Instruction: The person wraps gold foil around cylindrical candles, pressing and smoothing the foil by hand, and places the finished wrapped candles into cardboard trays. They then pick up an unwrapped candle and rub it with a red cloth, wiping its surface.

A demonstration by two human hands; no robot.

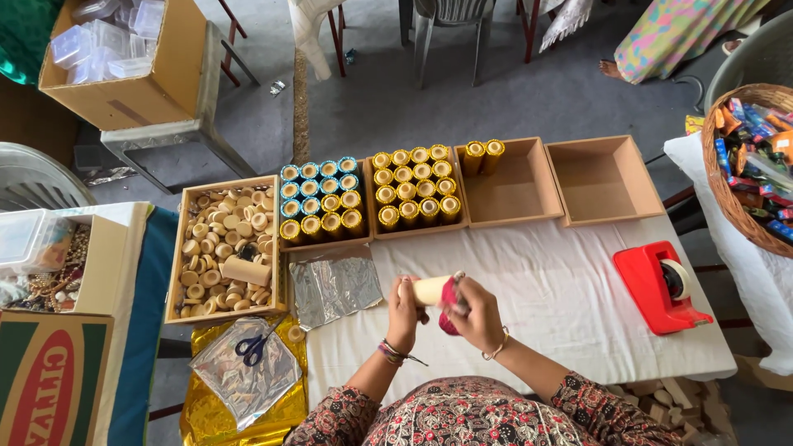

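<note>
My left hand (404, 310) grips a plain beige cylinder (429, 289), held sideways above the white tablecloth (545, 297). My right hand (472, 312) pinches a red wrapper (448, 299) against the cylinder's right end. Both hands hover near the table's front edge. Directly behind them stands a wooden tray (413, 231) filled with upright gold-wrapped cylinders (413, 186). To its left, another tray holds cylinders with blue and gold wrapping (322, 198).
A tray of bare wooden cylinders (225, 248) sits at the left, silver foil sheets (332, 287) beside it. Blue scissors (255, 345) lie on foil at front left. Two nearly bare wooden boxes (603, 177) stand at back right. A red tape dispenser (661, 285) sits right; a wicker basket (747, 149) beyond.
</note>
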